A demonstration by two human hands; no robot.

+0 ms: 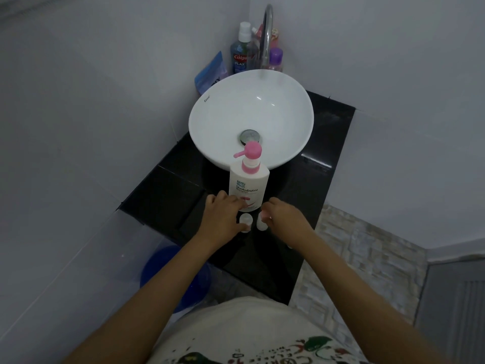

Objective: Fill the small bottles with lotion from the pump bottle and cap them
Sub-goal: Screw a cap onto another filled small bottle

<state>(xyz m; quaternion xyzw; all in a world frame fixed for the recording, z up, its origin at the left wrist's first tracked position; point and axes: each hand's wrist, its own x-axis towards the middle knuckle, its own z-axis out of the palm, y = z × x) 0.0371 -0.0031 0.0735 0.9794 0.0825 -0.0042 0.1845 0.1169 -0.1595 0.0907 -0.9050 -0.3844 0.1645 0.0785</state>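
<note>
- Reaching forward at centre frame, you have two bare hands over the black counter, just below one pump bottle.
- One pump bottle stands upright at centre frame, white with a pink pump head whose nozzle points to frame left; it sits on the counter directly below the sink in the picture.
- Two small bottles show between your hands, side by side: the left small bottle and the right small bottle, both just below the pump bottle's base.
- Your left hand has its fingers curled round the left small bottle, thumb low against it and fingertips crossing the pump bottle's lower label; it appears to grip that small bottle.
- Your right hand is bent at the top of the right small bottle, fingers bunched there; I cannot tell whether it pinches a cap or the bottle's neck.
- One round white sink fills the upper centre, with one drain and one faucet arching over its rim.
- Several toiletry bottles cluster at the upper centre behind the sink, among them one blue mouthwash bottle and one purple bottle; their exact number is unclear.
- One blue pouch leans at the sink's upper left.
</note>
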